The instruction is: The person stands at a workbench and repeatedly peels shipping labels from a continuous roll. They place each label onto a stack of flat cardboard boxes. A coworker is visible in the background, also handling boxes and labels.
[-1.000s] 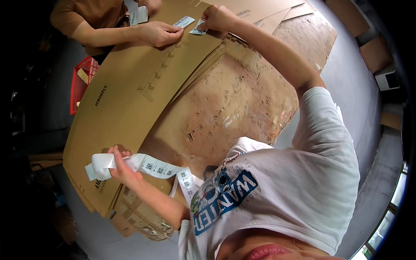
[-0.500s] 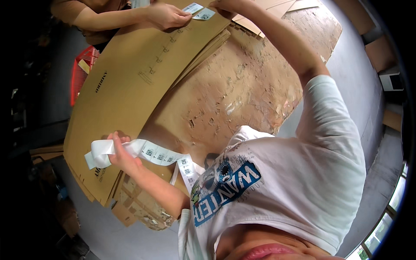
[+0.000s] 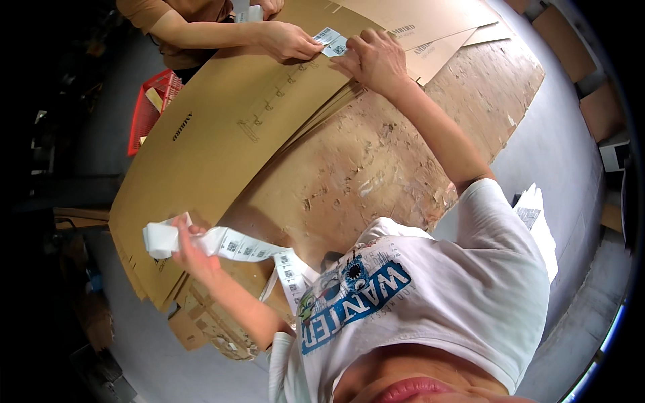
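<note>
My left hand [image 3: 196, 254] is closed around a strip of white labels [image 3: 245, 247], its folded loops bunched at the fingers and its tail hanging against my shirt. My right hand [image 3: 379, 64] is on the far part of a stack of brown cardboard sheets [image 3: 201, 161]. Its bent thumb and fingers close on the right edge of a white label [image 3: 335, 48] with a square code. A co-worker's hand [image 3: 292, 41] touches the neighbouring label [image 3: 326, 35] from the left. The exact grip under my right fingertips is partly hidden.
A worn, scuffed wooden table [image 3: 376, 161] carries the cardboard. More printed sheets [image 3: 443, 20] lie at the far right. A red basket [image 3: 144, 114] stands beyond the left edge. White papers [image 3: 537, 228] show right of my sleeve, and boxes [image 3: 564, 40] line the right side.
My right hand has come down from the upper edge of the picture onto the label by the co-worker's hand. My left hand still holds the label strip. The view has shifted slightly.
</note>
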Demonstrator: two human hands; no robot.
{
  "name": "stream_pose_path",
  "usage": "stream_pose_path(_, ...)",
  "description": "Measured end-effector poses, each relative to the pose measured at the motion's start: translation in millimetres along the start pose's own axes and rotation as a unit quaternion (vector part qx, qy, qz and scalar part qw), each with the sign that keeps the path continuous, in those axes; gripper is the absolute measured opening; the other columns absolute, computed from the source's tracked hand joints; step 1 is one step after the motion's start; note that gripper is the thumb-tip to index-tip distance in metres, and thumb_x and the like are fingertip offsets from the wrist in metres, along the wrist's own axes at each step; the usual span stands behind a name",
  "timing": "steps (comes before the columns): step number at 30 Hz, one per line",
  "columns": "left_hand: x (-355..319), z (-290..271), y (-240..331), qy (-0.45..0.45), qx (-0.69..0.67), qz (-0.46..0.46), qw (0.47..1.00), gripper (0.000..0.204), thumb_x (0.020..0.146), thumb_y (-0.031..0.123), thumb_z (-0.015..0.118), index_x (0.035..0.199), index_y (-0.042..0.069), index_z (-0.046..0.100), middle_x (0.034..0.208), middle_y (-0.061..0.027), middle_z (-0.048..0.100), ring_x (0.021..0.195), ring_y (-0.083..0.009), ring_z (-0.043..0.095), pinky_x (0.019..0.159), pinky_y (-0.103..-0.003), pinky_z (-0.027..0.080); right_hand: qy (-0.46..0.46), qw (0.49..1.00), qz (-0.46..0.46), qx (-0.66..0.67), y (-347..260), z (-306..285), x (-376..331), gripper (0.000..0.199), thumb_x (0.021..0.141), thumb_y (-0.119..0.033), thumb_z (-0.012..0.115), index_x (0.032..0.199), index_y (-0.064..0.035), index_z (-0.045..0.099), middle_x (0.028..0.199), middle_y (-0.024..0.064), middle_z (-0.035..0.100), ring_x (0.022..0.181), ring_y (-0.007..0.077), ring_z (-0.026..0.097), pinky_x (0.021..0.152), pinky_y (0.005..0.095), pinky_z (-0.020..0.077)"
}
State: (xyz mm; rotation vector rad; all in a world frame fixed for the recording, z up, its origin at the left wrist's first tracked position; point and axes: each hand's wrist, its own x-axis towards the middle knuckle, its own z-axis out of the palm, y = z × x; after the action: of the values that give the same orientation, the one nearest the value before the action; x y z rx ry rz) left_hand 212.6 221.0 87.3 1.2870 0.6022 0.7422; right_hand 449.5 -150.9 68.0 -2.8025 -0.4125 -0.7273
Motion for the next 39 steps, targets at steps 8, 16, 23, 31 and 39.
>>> stream_pose_path(8,94.2,-185.6,35.5,0.151,0.363,0.120,0.912,0.027,0.083,0.014,0.065,0.096,-0.008,0.056,0.082,-0.0138,0.062,0.068,-0.0239,0.060,0.057,-0.034,0.047,0.040,0.913,-0.327,0.241,-53.2,-25.3,-38.5,0.028,0.077,-0.036,0.068,0.096,-0.0157,0.068,0.116,0.0062,0.057,0.116,0.0249,0.049,0.096,0.0420,0.0389)
stream_pose_path(16,123.9,-245.6,64.8,0.184,0.733,0.000,0.655,0.030,0.080,0.020,0.053,0.092,-0.005,0.064,0.094,-0.0220,0.065,0.087,-0.0399,0.062,0.073,-0.049,0.047,0.159,0.981,0.106,0.023,73.9,19.8,-11.2,0.036,0.083,-0.033,0.065,0.108,-0.0071,0.063,0.105,0.0109,0.063,0.100,0.0289,0.058,0.087,0.0407,0.0469)
stream_pose_path(23,141.3,-342.8,67.3,0.402,0.682,0.072,0.607,0.038,0.075,0.029,0.057,0.091,-0.004,0.067,0.097,-0.0234,0.066,0.091,-0.0387,0.063,0.080,-0.046,0.050,-0.050,0.858,0.307,0.409,92.4,34.4,-0.7,0.037,0.090,-0.034,0.060,0.104,0.0004,0.064,0.084,0.0063,0.066,0.067,0.0107,0.060,0.061,0.0250,0.0485)
stream_pose_path(31,156.1,-351.8,83.4,0.307,0.347,0.073,0.883,0.050,0.071,0.009,0.071,0.114,-0.009,0.051,0.074,-0.0114,0.064,0.063,-0.0194,0.064,0.050,-0.028,0.049,-0.091,0.658,0.379,0.644,156.9,73.1,-12.6,0.013,0.090,-0.022,0.061,0.096,-0.0097,0.062,0.069,0.0000,0.059,0.055,0.0076,0.053,0.042,0.0190,0.0417)
stream_pose_path(39,160.2,-335.1,101.3,0.235,0.678,0.089,0.691,0.037,0.082,0.030,0.059,0.103,0.000,0.058,0.102,-0.0229,0.063,0.098,-0.0400,0.059,0.083,-0.045,0.047,-0.087,0.630,0.326,0.700,138.8,66.2,37.3,0.016,0.092,-0.022,0.059,0.094,-0.0062,0.061,0.067,-0.0009,0.054,0.057,0.0083,0.049,0.048,0.0206,0.0404)
